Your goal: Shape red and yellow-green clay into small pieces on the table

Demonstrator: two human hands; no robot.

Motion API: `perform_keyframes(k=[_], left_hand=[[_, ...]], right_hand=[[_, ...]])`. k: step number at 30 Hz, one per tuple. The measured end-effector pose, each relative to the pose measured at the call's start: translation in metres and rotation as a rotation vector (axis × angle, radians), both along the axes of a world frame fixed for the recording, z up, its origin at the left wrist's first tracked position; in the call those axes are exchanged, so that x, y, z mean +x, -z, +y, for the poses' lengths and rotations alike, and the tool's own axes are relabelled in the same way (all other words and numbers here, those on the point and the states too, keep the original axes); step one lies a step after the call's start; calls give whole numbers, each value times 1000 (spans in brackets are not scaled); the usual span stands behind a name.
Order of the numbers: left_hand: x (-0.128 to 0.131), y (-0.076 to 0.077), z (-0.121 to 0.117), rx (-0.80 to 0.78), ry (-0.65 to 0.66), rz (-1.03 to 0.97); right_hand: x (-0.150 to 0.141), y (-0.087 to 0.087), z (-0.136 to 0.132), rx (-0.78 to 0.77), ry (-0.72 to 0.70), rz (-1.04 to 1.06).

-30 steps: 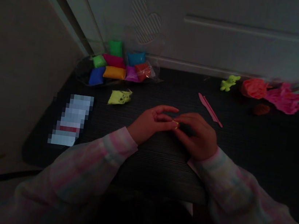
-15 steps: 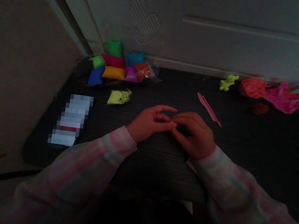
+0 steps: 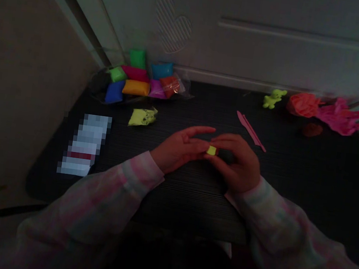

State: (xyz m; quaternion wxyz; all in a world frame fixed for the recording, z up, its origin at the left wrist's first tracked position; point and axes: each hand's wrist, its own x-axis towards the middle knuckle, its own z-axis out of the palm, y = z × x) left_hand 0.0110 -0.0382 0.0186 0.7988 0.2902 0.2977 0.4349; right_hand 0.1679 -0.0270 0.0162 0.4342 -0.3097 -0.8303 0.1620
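Observation:
A small lump of yellow modelling clay [image 3: 211,150] sits between the fingertips of both hands, above the dark table. My left hand [image 3: 182,149] pinches its left side, with the index finger stretched out past it. On the other side, my right hand [image 3: 240,162] grips the clay between thumb and fingers. Beyond the hands lies a pink plastic clay knife [image 3: 251,130] with a thin pink stick against it. An opened yellow clay packet [image 3: 142,117] rests to the left, its torn end facing right.
A clear bag with several coloured clay packets [image 3: 136,87] lies at the back left. A lit phone [image 3: 87,144] is at the left edge. A yellow clay bear [image 3: 273,99], an orange crumpled piece [image 3: 305,105], a pink one [image 3: 342,117] and a brown lump [image 3: 312,130] line the back right.
More of the yellow clay shows between the fingertips now, as the left thumb and fingers have shifted off its face. Both hands stay in nearly the same place.

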Motion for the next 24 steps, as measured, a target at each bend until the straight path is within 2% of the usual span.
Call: perform_keyframes(k=[5, 10, 17, 24], left_hand=[[1, 3, 0, 28, -19, -2], [1, 3, 1, 28, -85, 61], [1, 2, 0, 3, -25, 43], [1, 4, 1, 19, -42, 130]], right_hand=[[-1, 0, -1, 7, 27, -30], [-1, -2, 1, 112, 39, -124], [0, -2, 1, 40, 36, -98], [0, -1, 4, 120, 30, -130]])
